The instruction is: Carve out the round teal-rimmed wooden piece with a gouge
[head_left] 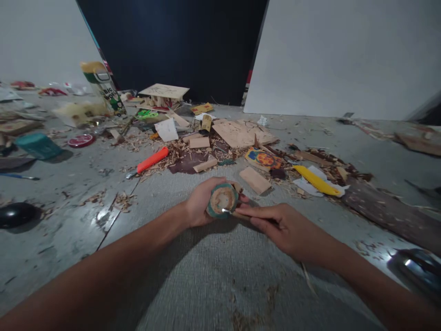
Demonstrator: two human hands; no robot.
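A small round wooden cup (223, 198) with a green-painted outside and a bare, hollowed wood inside rests in my left hand (198, 204). Its opening faces up toward me, and my fingers curl round the far side. My right hand (287, 227) pinches a thin carving tool (241, 214) with a wooden handle. The tool's shiny metal tip lies at the near edge of the hollow; whether it touches the wood I cannot tell. Just beyond the hands lies a flat wood block (255, 179).
An orange-handled cutter (152, 160) and a yellow cutter (316, 180) lie among shavings and scraps. A plywood piece (241, 133), a teal cup (39, 145), a black rounded object (18, 215) and a dark log (389, 211) surround the work area. White and dark panels stand behind.
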